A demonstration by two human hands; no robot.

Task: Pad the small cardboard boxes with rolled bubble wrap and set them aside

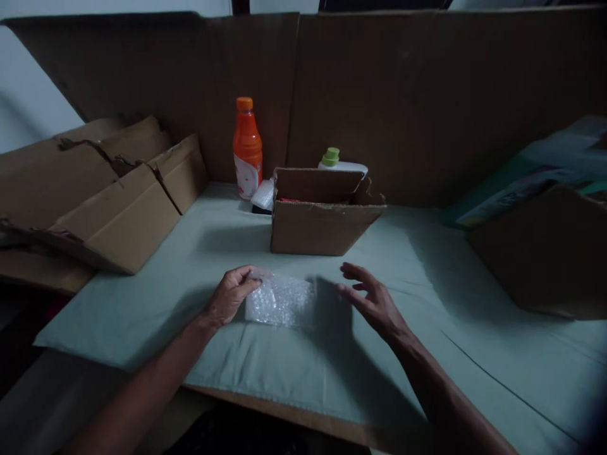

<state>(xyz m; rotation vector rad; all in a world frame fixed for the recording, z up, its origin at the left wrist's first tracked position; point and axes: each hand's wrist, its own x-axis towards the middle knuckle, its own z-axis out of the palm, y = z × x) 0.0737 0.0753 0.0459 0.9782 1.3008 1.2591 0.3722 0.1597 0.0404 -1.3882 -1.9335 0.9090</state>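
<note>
A flat piece of clear bubble wrap (281, 301) is in front of me, just above or on the pale green cloth (279, 360); I cannot tell which. My left hand (231, 295) pinches its upper left corner between thumb and fingers. To the right of the wrap, my right hand (370, 300) is open, fingers apart and curved, touching nothing. Beyond both hands stands a small open cardboard box (322, 229) with something red partly visible inside.
An orange bottle (247, 148) stands at the back, beside another wrapped bundle (263, 194). Behind the small box is a white bottle with a green cap (331, 157). Cardboard boxes (128, 215) line the left; a box (545, 253) and a teal container (516, 183) are at right.
</note>
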